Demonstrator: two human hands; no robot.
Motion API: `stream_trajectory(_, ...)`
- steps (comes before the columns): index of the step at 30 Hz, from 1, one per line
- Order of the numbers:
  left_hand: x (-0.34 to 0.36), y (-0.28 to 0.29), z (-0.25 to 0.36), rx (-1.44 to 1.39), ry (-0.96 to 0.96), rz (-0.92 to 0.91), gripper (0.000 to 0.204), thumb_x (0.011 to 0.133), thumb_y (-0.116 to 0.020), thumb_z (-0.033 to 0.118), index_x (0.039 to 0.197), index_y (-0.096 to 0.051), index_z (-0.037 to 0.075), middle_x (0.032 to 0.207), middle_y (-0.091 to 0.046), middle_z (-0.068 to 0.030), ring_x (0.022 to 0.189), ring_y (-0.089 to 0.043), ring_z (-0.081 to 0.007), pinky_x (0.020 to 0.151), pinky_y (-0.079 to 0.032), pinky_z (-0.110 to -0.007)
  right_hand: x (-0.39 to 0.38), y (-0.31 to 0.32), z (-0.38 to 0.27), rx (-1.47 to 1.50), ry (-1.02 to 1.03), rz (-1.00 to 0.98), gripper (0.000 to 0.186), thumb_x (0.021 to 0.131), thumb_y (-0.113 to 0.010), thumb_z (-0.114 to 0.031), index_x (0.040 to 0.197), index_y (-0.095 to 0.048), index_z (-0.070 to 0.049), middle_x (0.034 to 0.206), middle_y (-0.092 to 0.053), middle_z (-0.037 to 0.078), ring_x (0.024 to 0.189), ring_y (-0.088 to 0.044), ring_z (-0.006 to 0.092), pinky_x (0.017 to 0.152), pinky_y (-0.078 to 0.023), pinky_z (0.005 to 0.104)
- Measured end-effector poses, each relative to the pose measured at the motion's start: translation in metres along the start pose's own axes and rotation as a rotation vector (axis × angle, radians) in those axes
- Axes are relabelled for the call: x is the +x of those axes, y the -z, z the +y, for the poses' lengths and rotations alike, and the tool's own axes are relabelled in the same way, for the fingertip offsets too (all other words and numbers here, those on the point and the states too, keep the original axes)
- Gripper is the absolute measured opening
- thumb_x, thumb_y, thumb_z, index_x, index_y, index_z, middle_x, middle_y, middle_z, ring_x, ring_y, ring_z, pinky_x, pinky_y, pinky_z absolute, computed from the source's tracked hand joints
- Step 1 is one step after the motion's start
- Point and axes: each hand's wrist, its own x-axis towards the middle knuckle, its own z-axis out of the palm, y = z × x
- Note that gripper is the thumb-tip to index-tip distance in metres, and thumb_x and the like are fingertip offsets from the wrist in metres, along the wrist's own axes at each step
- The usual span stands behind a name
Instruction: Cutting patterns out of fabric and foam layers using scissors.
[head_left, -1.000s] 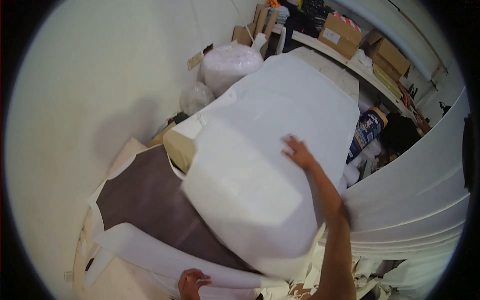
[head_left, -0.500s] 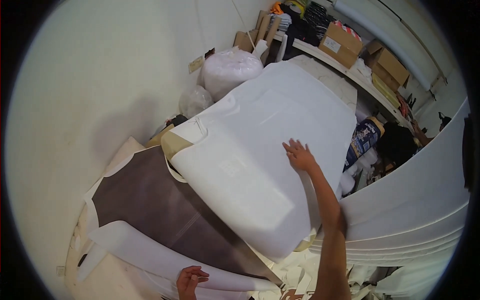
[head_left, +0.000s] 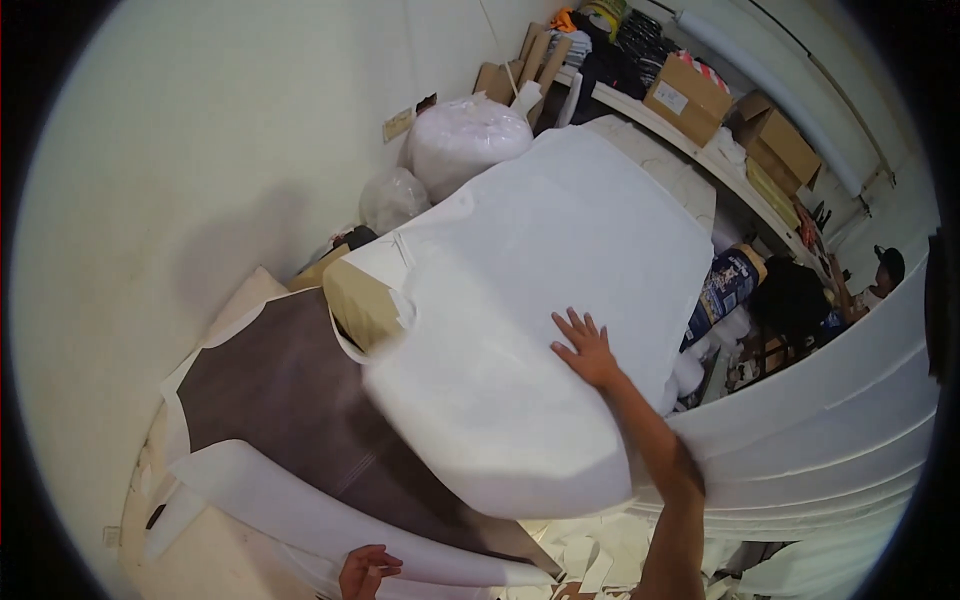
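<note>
A workshop that handles sheet material — broad white sheeting (head_left: 590,230) spreads across the middle, dark brown sheeting (head_left: 285,385) lies at eight o'clock, and pale offcuts (head_left: 600,560) litter five o'clock. A plastic-wrapped bundle (head_left: 468,140) sits at twelve; between one and two, a shelf (head_left: 680,138) bears cardboard boxes (head_left: 690,97) — storeroom fashion.

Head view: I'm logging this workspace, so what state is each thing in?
Right hand: open, fingers spread, on the white sheet
Left hand: fingers loosely bent, no grip visible
White sheet: spread out, near end curved
Dark brown sheet: spread out, partly covered
White strip: rolled or folded, cannot tell which
Right cardboard box: open
</note>
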Motion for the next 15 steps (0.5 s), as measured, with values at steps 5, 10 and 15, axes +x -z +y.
stream_trajectory(5, -0.001, -0.001, 0.000, -0.055, -0.018, -0.022, 0.051, 0.095, -0.054, 0.037, 0.125, -0.050, -0.004, 0.099, -0.061, -0.0110, 0.095, -0.061, -0.0229, 0.082, -0.052, -0.036, 0.013, 0.004, 0.004, 0.001, -0.290, 0.119, 0.073, 0.090, -0.040, -0.067, 0.150, -0.029, -0.027, 0.158, -0.016, 0.014, 0.144, -0.012, 0.0437, 0.108, -0.008, 0.0689)
stream_trajectory(10, -0.006, -0.001, 0.002, -0.022, 0.025, -0.044, 0.045, 0.095, -0.053, 0.029, 0.125, -0.050, -0.004, 0.101, -0.061, -0.0116, 0.096, -0.061, -0.0232, 0.085, -0.052, -0.036, 0.017, 0.006, 0.028, 0.027, 0.144, 0.012, 0.075, 0.089, -0.041, -0.067, 0.150, -0.030, -0.024, 0.158, -0.018, 0.014, 0.145, -0.011, 0.0385, 0.112, -0.005, 0.0627)
stream_trajectory(15, -0.005, -0.006, 0.001, -0.076, 0.001, -0.046, 0.041, 0.095, -0.052, 0.023, 0.125, -0.050, -0.004, 0.101, -0.061, -0.0116, 0.096, -0.061, -0.0224, 0.086, -0.051, -0.036, 0.024, 0.006, 0.049, 0.087, 0.031, 0.053, 0.074, 0.089, -0.041, -0.067, 0.150, -0.030, -0.026, 0.158, -0.018, 0.014, 0.146, -0.008, 0.0368, 0.114, -0.001, 0.0594)
